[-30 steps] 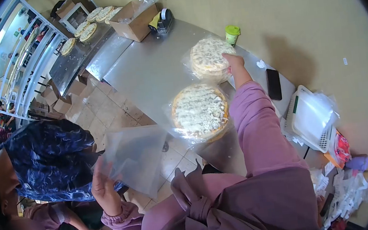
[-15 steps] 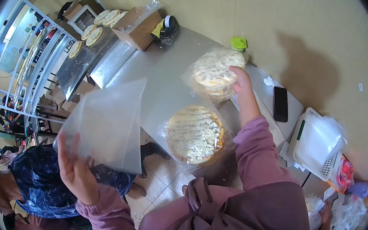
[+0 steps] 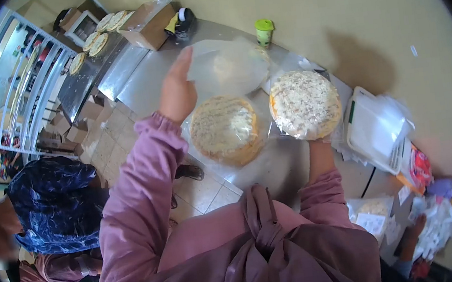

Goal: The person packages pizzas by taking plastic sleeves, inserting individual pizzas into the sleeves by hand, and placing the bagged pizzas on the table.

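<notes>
The round, flat pizza with a white crumbly topping and orange edge [image 3: 305, 104] sits above the near right part of the table, just beside the clear-wrapped stack of round, pale-topped pizzas [image 3: 225, 130]. Your right hand [image 3: 320, 146] is underneath it, mostly hidden, so you cannot tell how those fingers stand. Your left hand [image 3: 178, 88] is raised beyond the stack, its fingers close together and pointing away from you; a clear, thin plastic sheet [image 3: 228, 65] spreads out beside it, though whether your fingertips pinch it cannot be told. The stack rests on the grey metal table [image 3: 283, 176]. Past the sheet stands a green-lidded patterned cup [image 3: 264, 32], with a brown open cardboard box [image 3: 151, 27] farther left. On your right lies a white plastic basket [image 3: 372, 130]; on your left is a person in dark blue patterned clothing [image 3: 55, 205].
</notes>
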